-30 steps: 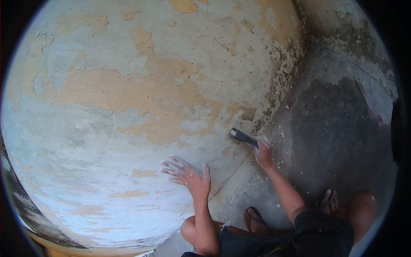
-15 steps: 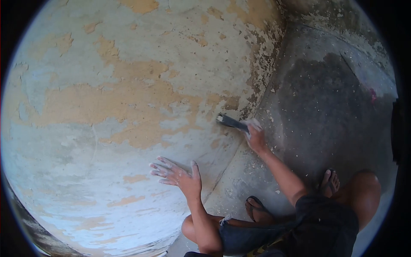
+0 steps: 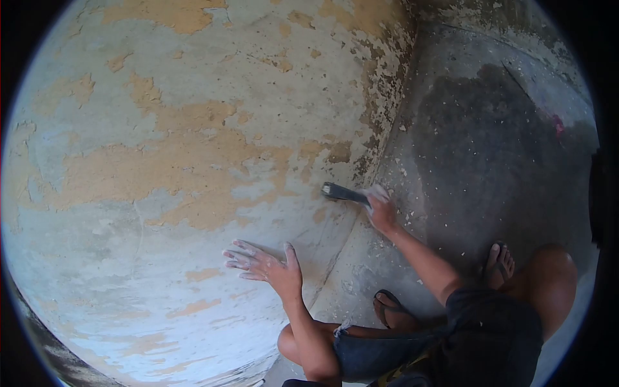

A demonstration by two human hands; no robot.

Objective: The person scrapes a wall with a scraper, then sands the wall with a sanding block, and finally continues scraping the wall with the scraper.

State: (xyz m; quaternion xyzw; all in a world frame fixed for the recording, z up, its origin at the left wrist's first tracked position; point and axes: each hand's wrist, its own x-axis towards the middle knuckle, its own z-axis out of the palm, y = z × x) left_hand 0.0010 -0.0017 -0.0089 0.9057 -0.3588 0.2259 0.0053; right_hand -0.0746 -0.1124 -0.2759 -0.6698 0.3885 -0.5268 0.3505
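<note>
My right hand (image 3: pixel 380 209), dusted white, grips a dark, narrow hand tool (image 3: pixel 345 193) with a pale tip; its exact kind I cannot make out. The tool's tip lies at the lower part of the wall (image 3: pixel 193 168), near the edge where wall meets floor. White powder coats the fingers of my left hand (image 3: pixel 265 263), which spreads flat on the wall and holds nothing. Orange-tan patches show through the pale, peeling surface around both hands.
The grey concrete floor (image 3: pixel 490 187) has a large dark wet-looking stain and scattered flakes. My feet in flip-flops (image 3: pixel 391 309) stand close to the wall base, beside my bent knees. Another weathered wall (image 3: pixel 496 19) meets the floor at the far end.
My right hand and the tool have shifted slightly down in view along the wall, toward my left hand. The left hand stays nearly in place; the view has tilted a little.
</note>
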